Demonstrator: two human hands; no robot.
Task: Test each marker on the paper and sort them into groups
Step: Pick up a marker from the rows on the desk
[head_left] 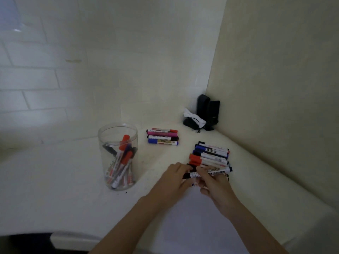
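both hands grip one marker (211, 172) over the counter (73, 180), just in front of the near pile (211, 154). left hand (176, 177) pinches the black cap end, right hand (212, 182) curls round the white barrel. paper (192, 217) lies under the wrists. four markers (162, 136) lie farther back; more stand in the jar (118, 156) on the left.

Light: dim, cool from upper left, warmer on right wall
Glare: faint streak on tiles, top left
Shadow: dark band at counter (55, 198) bottom-left edge
Focus: soft overall; both hands smeared
Distortion: wide-angle, tile lines and counter edge bow outward
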